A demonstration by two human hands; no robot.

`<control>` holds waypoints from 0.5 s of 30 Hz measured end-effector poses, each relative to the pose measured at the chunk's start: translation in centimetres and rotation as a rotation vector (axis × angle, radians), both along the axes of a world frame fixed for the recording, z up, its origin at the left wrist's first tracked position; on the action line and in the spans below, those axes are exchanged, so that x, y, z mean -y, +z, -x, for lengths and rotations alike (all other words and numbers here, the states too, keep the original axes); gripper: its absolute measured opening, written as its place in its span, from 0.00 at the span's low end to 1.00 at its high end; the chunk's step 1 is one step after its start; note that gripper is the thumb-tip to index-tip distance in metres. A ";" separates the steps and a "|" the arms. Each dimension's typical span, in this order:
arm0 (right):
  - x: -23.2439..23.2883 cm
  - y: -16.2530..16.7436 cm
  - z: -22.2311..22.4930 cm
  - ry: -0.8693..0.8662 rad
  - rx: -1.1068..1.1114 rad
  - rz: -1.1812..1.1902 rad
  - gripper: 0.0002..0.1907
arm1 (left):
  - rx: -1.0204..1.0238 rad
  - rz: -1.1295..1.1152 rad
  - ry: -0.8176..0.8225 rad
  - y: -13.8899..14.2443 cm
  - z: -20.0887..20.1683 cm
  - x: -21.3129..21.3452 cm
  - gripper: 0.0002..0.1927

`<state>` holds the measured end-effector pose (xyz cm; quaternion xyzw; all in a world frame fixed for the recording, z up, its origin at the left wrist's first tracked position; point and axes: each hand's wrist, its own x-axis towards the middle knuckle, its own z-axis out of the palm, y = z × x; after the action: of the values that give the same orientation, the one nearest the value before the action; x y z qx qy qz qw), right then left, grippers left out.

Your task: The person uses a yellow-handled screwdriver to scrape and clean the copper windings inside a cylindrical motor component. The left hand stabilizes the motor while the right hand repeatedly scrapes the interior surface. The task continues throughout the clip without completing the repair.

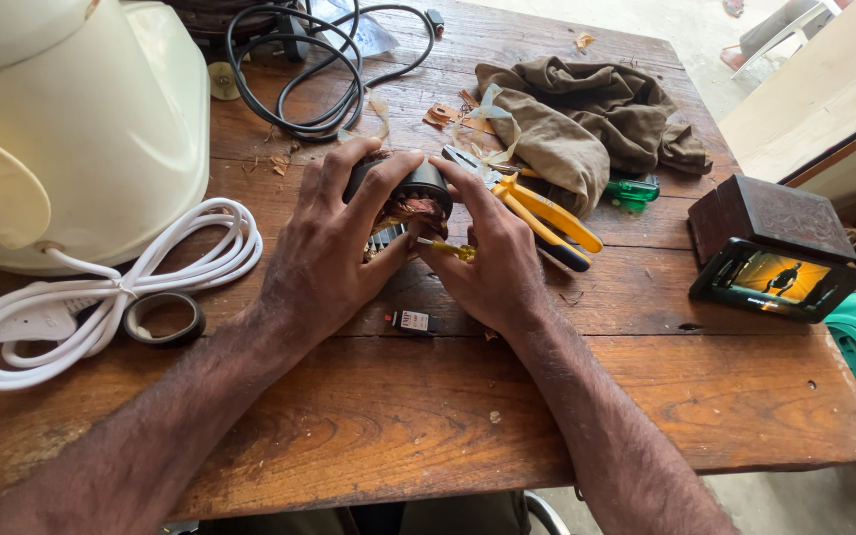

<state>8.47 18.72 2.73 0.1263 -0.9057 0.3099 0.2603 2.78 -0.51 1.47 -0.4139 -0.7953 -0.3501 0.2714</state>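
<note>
A worn wooden table (428, 416) bears a white cord (101, 297), tape roll (163, 318), brown cloth (587, 114) — yellow-handled pliers (542, 213) too.

A brown cloth (587, 114), black cable (321, 69), coiled white cord (101, 297) and tape roll (163, 319) lie on the wooden table (398, 416).

motor (416, 198): small, dark round casing, copper windings exposed, tilted | mid-table, gripped between both hands | yellow tool (448, 249): thin, lying just near of it, under the right fingers

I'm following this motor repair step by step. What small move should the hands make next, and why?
Probably steady the motor core with the left hand while the right hand works the small yellow-handled tool into the copper windings: both hands grip it, with the tip at the coil.
</note>
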 end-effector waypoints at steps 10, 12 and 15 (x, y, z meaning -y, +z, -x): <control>0.0 0.2 -0.2 -0.002 0.005 0.019 0.41 | 0.001 -0.016 0.005 0.2 -0.2 -0.2 0.41; 0.0 0.2 -0.2 0.003 -0.006 0.009 0.41 | 0.012 -0.021 0.013 0.4 -0.4 -0.3 0.41; 0.1 0.3 -0.2 -0.008 0.010 0.015 0.40 | 0.023 -0.037 0.018 0.7 -0.6 -0.5 0.41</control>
<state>8.72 18.58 3.02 0.1194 -0.9051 0.3163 0.2579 3.36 -0.05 2.12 -0.3974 -0.7955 -0.3671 0.2729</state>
